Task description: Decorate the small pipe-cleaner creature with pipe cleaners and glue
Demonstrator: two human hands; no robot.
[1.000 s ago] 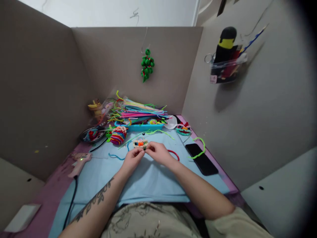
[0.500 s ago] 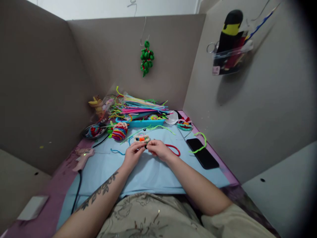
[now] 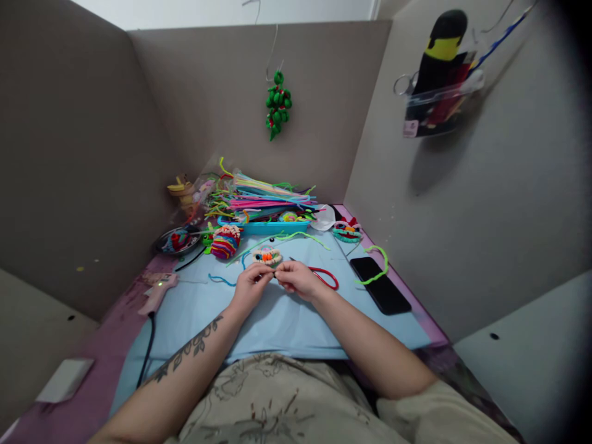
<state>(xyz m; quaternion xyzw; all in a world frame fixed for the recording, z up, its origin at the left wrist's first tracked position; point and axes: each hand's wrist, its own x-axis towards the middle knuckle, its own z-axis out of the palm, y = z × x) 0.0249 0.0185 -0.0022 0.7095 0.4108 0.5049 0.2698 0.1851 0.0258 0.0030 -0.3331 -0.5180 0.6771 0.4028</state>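
Note:
My left hand [image 3: 253, 285] and my right hand [image 3: 296, 279] meet fingertip to fingertip over the light blue sheet. Both are closed in a pinch on a small black piece [image 3: 274, 274], mostly covered by the fingers, its kind too small to make out. Just beyond the fingers lies a cream ring-shaped pipe-cleaner piece [image 3: 267, 256] with orange and blue bits in it. Red-handled scissors [image 3: 329, 280] rest beside my right hand, partly hidden by it. A blue pipe cleaner [image 3: 222, 280] curves left of my left hand.
A pink glue gun [image 3: 160, 292] with a lit light lies at left, its cord running forward. A blue tray [image 3: 277, 228] piled with pipe cleaners [image 3: 268, 196] stands at the back. A black phone [image 3: 383, 290] under a green pipe cleaner [image 3: 385, 262] lies right. Grey partitions enclose the table.
The camera view has shifted slightly. My fingers have closed further around the black piece, so less of it shows. Other things on the table stay in place.

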